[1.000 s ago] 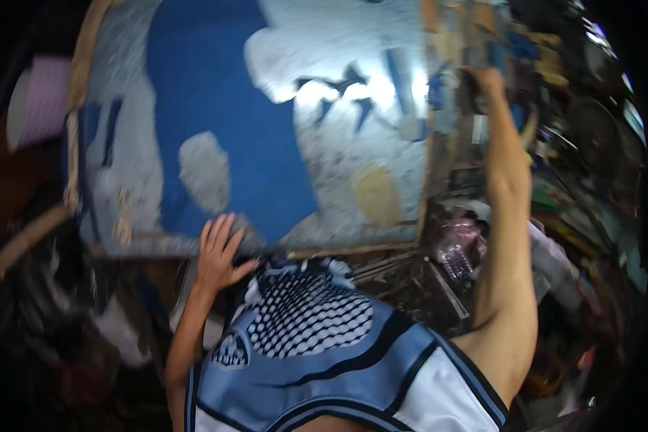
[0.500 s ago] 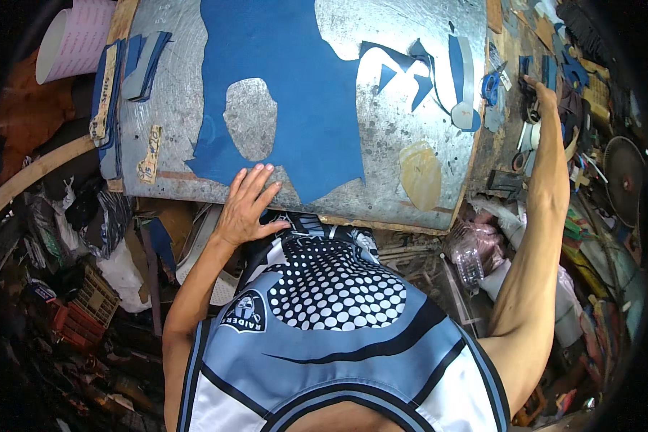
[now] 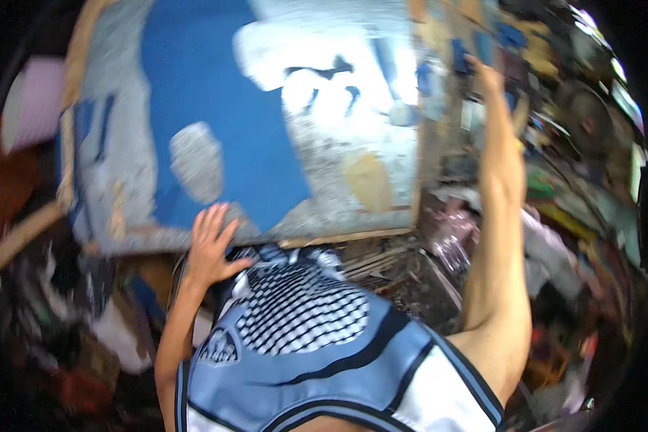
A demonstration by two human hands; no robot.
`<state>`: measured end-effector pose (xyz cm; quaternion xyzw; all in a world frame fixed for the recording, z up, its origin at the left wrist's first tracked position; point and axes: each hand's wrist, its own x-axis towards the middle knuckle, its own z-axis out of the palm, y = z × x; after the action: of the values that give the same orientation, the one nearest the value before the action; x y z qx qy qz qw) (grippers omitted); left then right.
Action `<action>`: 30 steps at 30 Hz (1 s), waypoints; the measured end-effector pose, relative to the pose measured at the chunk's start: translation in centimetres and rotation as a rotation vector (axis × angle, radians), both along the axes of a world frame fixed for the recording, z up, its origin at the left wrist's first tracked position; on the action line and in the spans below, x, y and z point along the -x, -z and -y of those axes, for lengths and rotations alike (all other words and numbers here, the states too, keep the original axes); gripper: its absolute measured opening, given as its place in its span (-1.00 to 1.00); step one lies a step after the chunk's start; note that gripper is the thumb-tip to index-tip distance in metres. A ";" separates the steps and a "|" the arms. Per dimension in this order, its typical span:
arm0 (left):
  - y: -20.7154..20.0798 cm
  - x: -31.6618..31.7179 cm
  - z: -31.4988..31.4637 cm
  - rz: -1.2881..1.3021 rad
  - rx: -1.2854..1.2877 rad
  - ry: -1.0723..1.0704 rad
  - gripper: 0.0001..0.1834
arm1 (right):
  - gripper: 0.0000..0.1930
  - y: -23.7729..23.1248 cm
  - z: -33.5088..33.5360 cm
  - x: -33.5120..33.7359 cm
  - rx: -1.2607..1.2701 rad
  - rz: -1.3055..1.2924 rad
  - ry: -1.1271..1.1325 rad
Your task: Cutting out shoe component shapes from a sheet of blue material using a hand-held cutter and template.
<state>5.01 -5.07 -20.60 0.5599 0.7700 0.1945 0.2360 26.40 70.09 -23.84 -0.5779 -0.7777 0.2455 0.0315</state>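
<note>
A large sheet of blue leather-like material lies on a scratched metal-topped board, with a rounded hole cut through it. My left hand rests flat at the near edge of the sheet, fingers stretched and thumb out to the side, holding nothing. My right arm reaches far out beyond the board's right edge. My right hand is over the cluttered wooden side surface, close to small blue pieces. Its fingers are smeared by motion, so any hold is hidden.
A yellowish oval template lies at the board's near right. Dark cut pieces sit in the glare behind it. Blue strips lie at the left edge, near a pale pink roll. Crumpled pink plastic lies below the right side.
The whole view has swung, shifting the board left and blurring the picture. My left hand stays at the sheet's near edge. My right hand remains stretched out over the side surface.
</note>
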 end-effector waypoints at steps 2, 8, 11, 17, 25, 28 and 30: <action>0.5 0.2 0.9 -0.026 -0.014 0.028 -0.09 | -0.13 -1.6 1.3 -0.3 0.038 0.064 0.216; 0.4 0.3 -0.1 0.042 -0.032 0.032 -0.11 | -0.67 -3.0 4.6 -0.6 -0.121 -0.383 0.170; 0.9 0.7 -1.0 0.084 -0.078 0.048 -0.15 | -0.29 -11.2 19.4 1.3 -0.012 -0.523 0.083; 0.1 1.9 -1.9 0.039 -0.159 0.012 -0.44 | -0.31 -15.6 43.3 7.9 -0.310 -0.622 -0.270; -1.0 5.3 -4.4 0.160 -0.300 0.039 -0.61 | -0.29 -9.0 56.2 7.9 -0.089 -0.278 -0.152; -1.2 5.5 -6.5 0.126 -0.348 0.085 -0.61 | -0.46 -6.7 57.7 5.5 -0.046 -0.278 -0.112; 0.1 5.2 -7.8 0.126 -0.341 0.121 -0.49 | -0.54 -6.5 57.0 5.3 -0.039 -0.254 -0.110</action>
<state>-0.17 2.68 -20.69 0.6237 0.6745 0.3423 0.1970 21.14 13.10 -17.33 -0.4982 -0.8025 0.3026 0.1275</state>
